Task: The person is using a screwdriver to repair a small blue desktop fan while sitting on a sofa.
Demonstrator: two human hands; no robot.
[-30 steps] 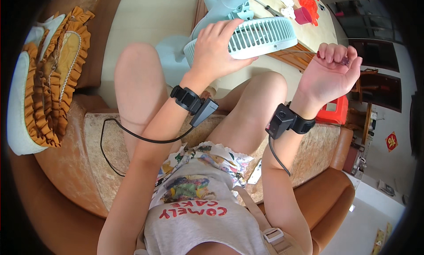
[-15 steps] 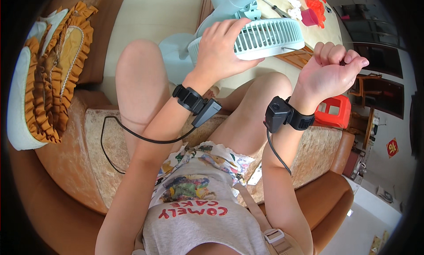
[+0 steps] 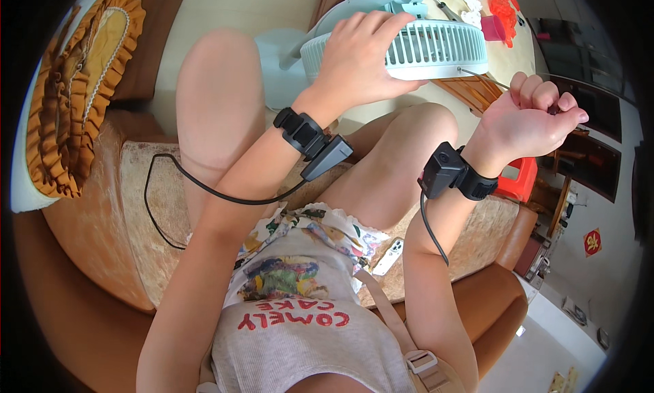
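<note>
A light-blue fan has its round slatted head tipped over in front of me. My left hand is wrapped round the left side of that head, thumb beneath the rim and fingers over the top. Closed in a fist, my right hand grips a screwdriver. Its thin shaft runs left from the fist, and the tip meets a small spot on the white rim of the fan head. Most of the handle is hidden inside my fingers. Black straps with small devices and cables circle both wrists.
The far table bears another screwdriver, white crumpled tissue, a pink cup and red plastic. A red stool stands right. A phone lies beside me on the sofa; ruffled orange cushions are left.
The view has shifted slightly, so the fan and both hands sit farther right. My left hand keeps its hold, and the screwdriver tip stays at the rim. More of the phone shows.
</note>
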